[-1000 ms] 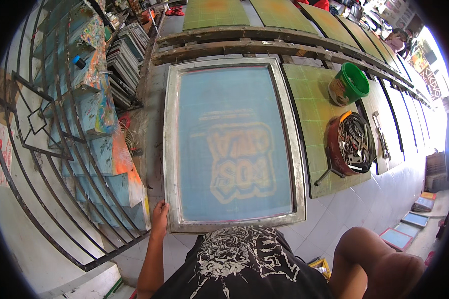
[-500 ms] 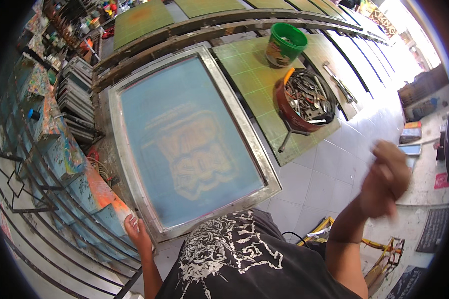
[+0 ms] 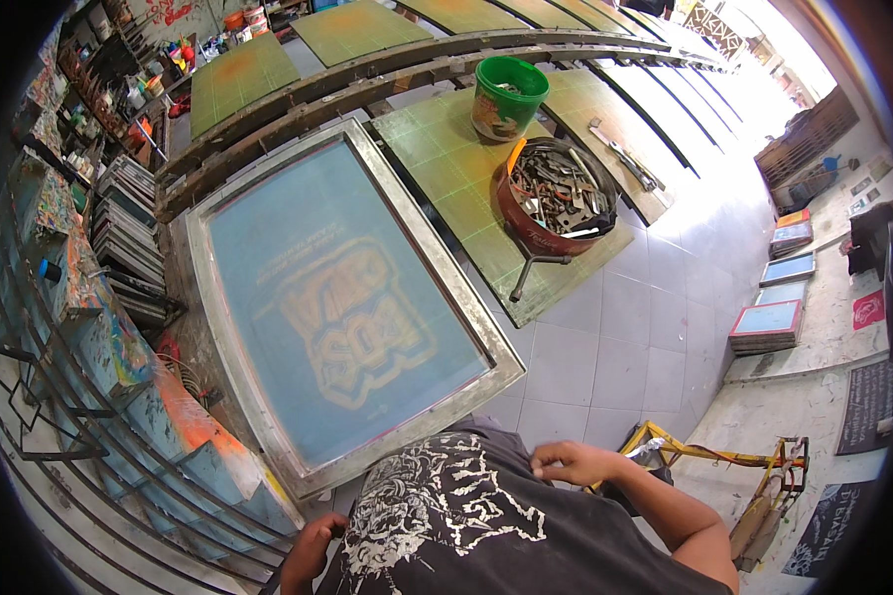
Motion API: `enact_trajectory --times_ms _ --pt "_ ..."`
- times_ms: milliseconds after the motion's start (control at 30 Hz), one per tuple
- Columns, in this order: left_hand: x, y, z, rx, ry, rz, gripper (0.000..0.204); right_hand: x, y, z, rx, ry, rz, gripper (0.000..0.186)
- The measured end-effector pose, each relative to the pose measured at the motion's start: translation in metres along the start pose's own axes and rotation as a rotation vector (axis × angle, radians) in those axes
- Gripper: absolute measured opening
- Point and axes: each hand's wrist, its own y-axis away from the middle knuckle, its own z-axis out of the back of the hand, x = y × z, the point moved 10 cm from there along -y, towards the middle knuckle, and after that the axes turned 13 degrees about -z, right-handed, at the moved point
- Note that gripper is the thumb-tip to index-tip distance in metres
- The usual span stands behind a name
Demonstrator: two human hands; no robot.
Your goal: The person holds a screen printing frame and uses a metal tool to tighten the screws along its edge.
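A silver screen frame [image 3: 506, 377] with pale blue mesh [image 3: 278, 218] and faint reversed lettering lies just beyond my body. My left hand [image 3: 318, 540] is curled beside my black printed T-shirt [image 3: 466, 526] at the bottom, away from the frame; its fingertips are partly hidden. My right hand [image 3: 571, 461] touches the shirt's right side with bent fingers; what they hold, if anything, is hidden. Right of the frame, a green bucket [image 3: 506, 94] and a red round tub [image 3: 556, 228] of metal parts stand on a green board [image 3: 422, 149].
A black railing [image 3: 40, 446] and paint-stained blue ledges [image 3: 189, 407] run along the left. Stacked frames [image 3: 134, 238] stand behind them. Printing boards [image 3: 347, 40] on rails cross the back. On the right are stacked screens [image 3: 764, 327], tiled floor [image 3: 605, 357] and a yellow metal stand [image 3: 724, 456].
My left hand has left the frame's edge and dropped toward my shirt. My raised right hand has come down to the shirt. The view has turned to the right.
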Motion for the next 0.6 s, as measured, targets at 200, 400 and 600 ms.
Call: enact_trajectory --times_ms 200,400,600 --pt "-0.016 -0.025 -0.014 -0.061 -0.097 -0.148 0.069 -0.01 0.024 -0.02 0.069 -0.299 -0.058 0.016" --pt "-0.013 -0.006 -0.015 0.039 0.03 -0.117 0.074 0.026 0.053 -0.021 -0.246 0.015 -0.017 0.021" --pt "-0.009 -0.007 -0.017 0.111 -0.022 -0.114 0.074 0.02 0.039 -0.031 -0.445 0.279 -0.062 0.026"
